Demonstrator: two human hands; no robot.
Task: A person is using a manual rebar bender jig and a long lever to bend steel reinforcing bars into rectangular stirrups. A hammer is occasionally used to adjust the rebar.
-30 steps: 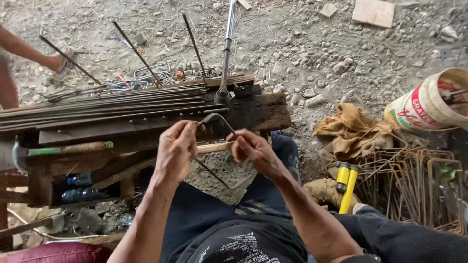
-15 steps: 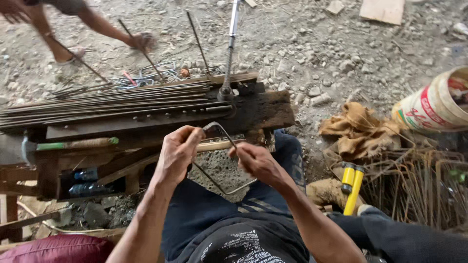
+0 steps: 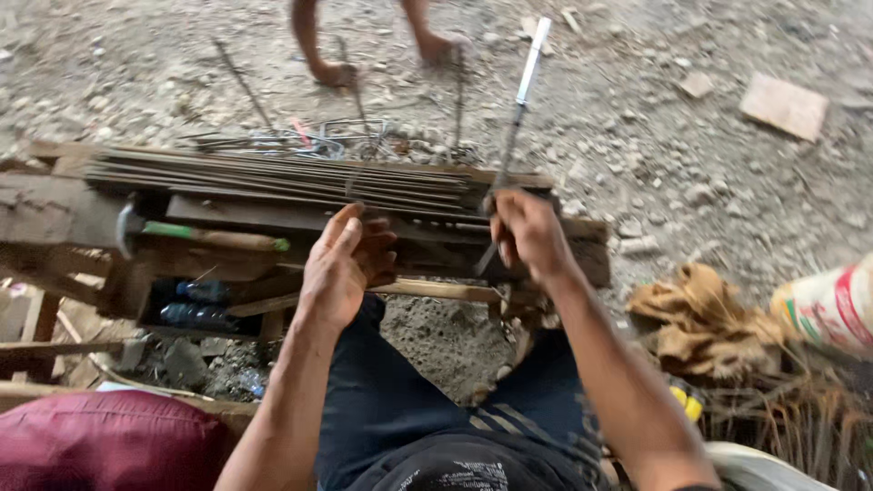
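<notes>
My right hand [image 3: 529, 235] is closed around the lower part of a long metal lever bar [image 3: 520, 105], which stands up from the wooden bench [image 3: 55, 214] and leans away from me. To its left, my left hand [image 3: 346, 264] rests at the bench's front edge, thumb up and fingers curled. What the fingers enclose is hidden. A bundle of straight steel rods [image 3: 273, 177] lies lengthwise along the bench, just beyond both hands. My legs in dark trousers are under the bench's front.
A hammer with a green and wooden handle [image 3: 209, 238] lies on the bench at left, with plastic bottles [image 3: 195, 302] beneath. Another person's bare feet [image 3: 329, 73] stand on the gravel beyond. Brown rags [image 3: 700, 318], a white bucket [image 3: 827, 305] and bent rods [image 3: 800, 427] are at right; a maroon cushion [image 3: 100, 445] is lower left.
Both hands held a bent rod in front of the bench. Now my right hand has moved up onto the lever bar and my left has shifted to the bench edge. The other person walked right.
</notes>
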